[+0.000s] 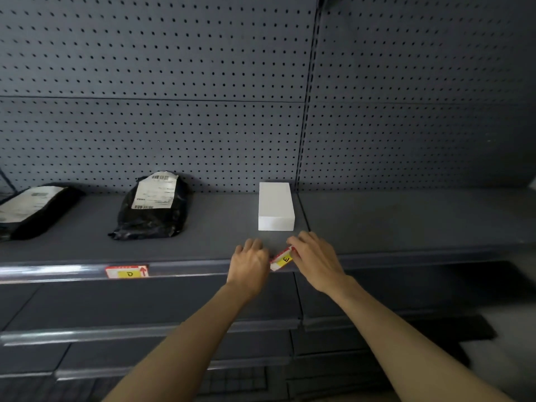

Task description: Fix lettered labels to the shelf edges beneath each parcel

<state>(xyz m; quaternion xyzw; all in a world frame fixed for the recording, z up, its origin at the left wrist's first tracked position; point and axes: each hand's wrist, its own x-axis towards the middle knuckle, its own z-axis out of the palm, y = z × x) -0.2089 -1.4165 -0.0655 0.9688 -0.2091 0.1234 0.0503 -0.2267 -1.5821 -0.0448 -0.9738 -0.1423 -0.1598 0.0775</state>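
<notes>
A white box parcel point(276, 206) stands on the grey shelf point(220, 227), right of centre. Just below it, at the shelf's front edge point(188, 269), both hands hold a red, white and yellow label marked E point(282, 259), tilted. My left hand point(250, 264) pinches its left end and my right hand point(314, 258) grips its right end. A black bag parcel point(153, 208) with a white shipping slip lies to the left. Beneath it a label marked D point(127, 271) sits in the clear edge strip. Another black parcel point(32, 211) lies at the far left.
A grey pegboard wall point(203, 82) backs the shelf. A vertical slotted upright point(304, 134) splits the bays. The right bay's shelf point(406, 219) holds nothing. Lower shelves point(145, 332) with clear edge strips step out below my forearms.
</notes>
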